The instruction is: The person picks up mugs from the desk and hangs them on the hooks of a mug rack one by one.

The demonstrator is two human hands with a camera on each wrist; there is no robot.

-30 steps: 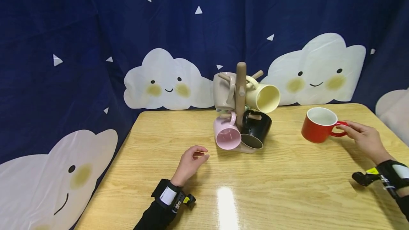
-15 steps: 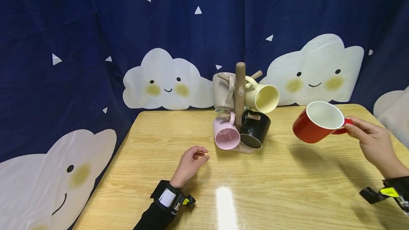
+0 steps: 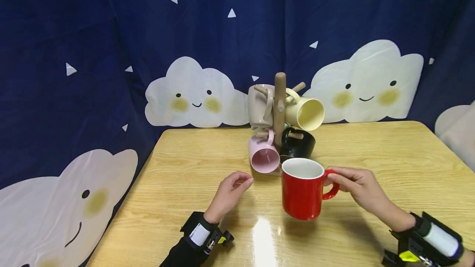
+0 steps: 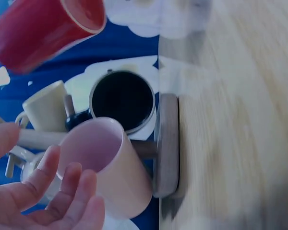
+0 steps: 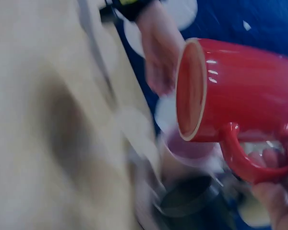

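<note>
A red mug (image 3: 302,195) with a white inside hangs in the air above the table, upright. My right hand (image 3: 361,186) pinches its handle between thumb and fingers; in the right wrist view the mug's unglazed base faces left and the fingers pass through the handle (image 5: 247,165). To the left, my left hand (image 3: 231,193) hovers over the table with fingers loosely bent and nothing in them. Behind them stands a wooden mug tree (image 3: 280,106). On it hang a pink mug (image 3: 259,151), a black mug (image 3: 302,145), a pale yellow mug (image 3: 306,112) and a light grey mug (image 3: 257,108).
The light wooden table (image 3: 193,151) reaches to a dark blue curtain (image 3: 208,19) printed with white clouds. The red mug partly covers the black mug in the head view. One peg (image 3: 298,87) of the tree points up to the right.
My right hand has lifted the red mug and brought it left and nearer, from the table's right side to in front of the mug tree. My left hand has shifted slightly right.
</note>
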